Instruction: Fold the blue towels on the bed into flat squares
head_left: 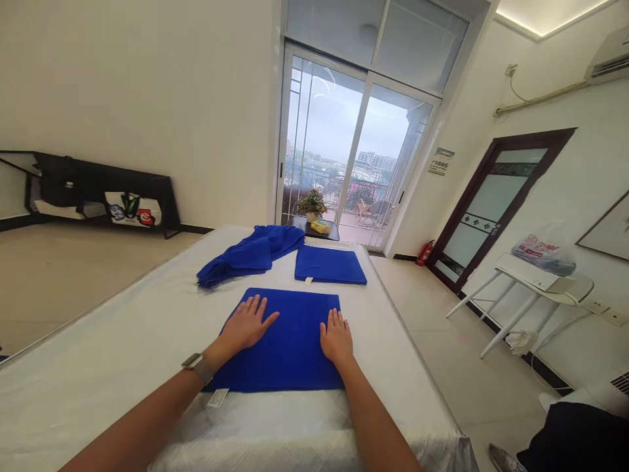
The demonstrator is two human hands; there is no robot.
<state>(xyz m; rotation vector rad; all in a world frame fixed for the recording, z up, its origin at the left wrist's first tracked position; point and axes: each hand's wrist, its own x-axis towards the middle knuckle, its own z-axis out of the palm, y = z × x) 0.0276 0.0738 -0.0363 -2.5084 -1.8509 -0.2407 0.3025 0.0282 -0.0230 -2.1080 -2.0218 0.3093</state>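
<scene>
A blue folded cloth lies flat in front of me, with a white label sticking out at its near left corner. My left hand rests flat on its left side, fingers stretched and thumb spread. On its right edge lies my right hand, palm down with fingers extended. Just beyond is another blue folded cloth, also with a white label at its near edge. Farther left sits a loose, crumpled heap of blue cloth.
The cloths lie on a long table with a whitish cover. Beyond its far end, a small dark table holds a potted plant and a yellow packet. At right stands a white chair bearing a plastic bag.
</scene>
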